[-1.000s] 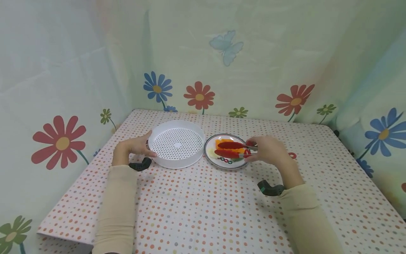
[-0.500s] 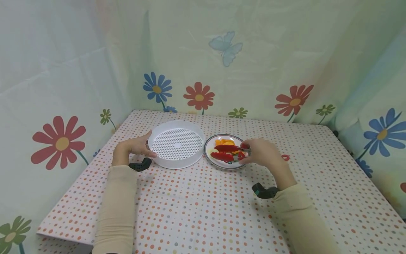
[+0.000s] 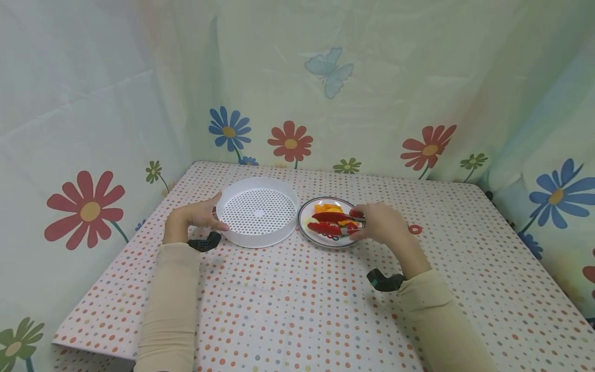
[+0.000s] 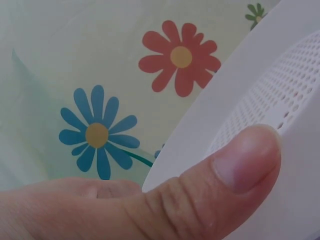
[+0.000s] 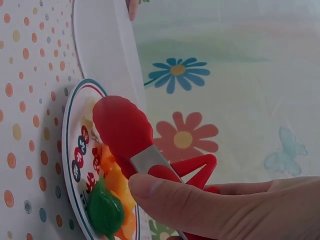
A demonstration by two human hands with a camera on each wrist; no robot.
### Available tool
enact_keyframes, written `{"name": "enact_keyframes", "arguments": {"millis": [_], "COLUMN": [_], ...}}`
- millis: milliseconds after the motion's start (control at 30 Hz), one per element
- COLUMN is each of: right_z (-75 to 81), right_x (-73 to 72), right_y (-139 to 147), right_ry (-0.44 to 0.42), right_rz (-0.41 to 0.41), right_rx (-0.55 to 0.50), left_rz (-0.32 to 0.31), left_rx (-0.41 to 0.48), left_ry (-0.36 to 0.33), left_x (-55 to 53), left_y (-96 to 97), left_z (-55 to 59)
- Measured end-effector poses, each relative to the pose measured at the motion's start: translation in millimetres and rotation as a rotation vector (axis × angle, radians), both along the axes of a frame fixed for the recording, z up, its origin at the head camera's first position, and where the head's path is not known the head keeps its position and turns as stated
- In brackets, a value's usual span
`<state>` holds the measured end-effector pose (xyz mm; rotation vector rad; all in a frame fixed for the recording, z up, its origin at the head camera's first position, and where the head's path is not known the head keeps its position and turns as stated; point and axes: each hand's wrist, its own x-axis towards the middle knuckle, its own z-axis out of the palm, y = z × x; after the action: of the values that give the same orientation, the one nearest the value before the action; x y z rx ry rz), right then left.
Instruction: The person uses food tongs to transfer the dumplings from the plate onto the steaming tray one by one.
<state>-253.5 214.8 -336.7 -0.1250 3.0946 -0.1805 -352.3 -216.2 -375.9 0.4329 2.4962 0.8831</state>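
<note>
My left hand [image 3: 202, 213] rests against the outer side of a round white sieve [image 3: 257, 209] with a perforated floor, thumb and fingers spread along its wall. The thumb shows on that wall in the left wrist view. My right hand [image 3: 381, 222] grips red-tipped tongs [image 5: 122, 125] by their metal arms. The tong heads are over a white plate [image 3: 307, 236] with a dark-lined rim. On the plate lie orange-yellow pieces [image 3: 327, 207], a pale piece [image 5: 89, 111] and a shiny green piece [image 5: 105, 210]. Whether the tongs touch any piece is hidden.
The sieve and plate stand side by side on a dotted tablecloth [image 3: 279, 310]. A flowered curtain [image 3: 372, 93] hangs behind and at both sides. The tongs' red end ring [image 3: 415, 229] sticks out beyond my right hand.
My right hand has moved left and lowered the tongs further over the plate, with little movement in the last half second. My left hand and the sieve have stayed in place.
</note>
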Motion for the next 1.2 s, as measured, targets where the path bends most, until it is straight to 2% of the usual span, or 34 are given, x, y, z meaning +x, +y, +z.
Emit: {"name": "enact_keyframes", "arguments": {"millis": [300, 533, 1200], "right_z": [0.8, 0.0, 1.1], "right_x": [-1.1, -1.8, -0.2], "right_y": [2.1, 3.5, 5.1], "right_ry": [0.030, 0.018, -0.019], "right_rz": [0.000, -0.009, 0.026], "right_rx": [-0.049, -0.076, -0.048], "left_rz": [-0.009, -0.004, 0.011], "left_rx": [-0.013, -0.041, -0.049], "left_ry": [0.017, 0.020, 0.016], "left_x": [0.0, -0.9, -0.7], "left_y": [0.1, -0.3, 0.1], "left_z": [0.2, -0.3, -0.4]}}
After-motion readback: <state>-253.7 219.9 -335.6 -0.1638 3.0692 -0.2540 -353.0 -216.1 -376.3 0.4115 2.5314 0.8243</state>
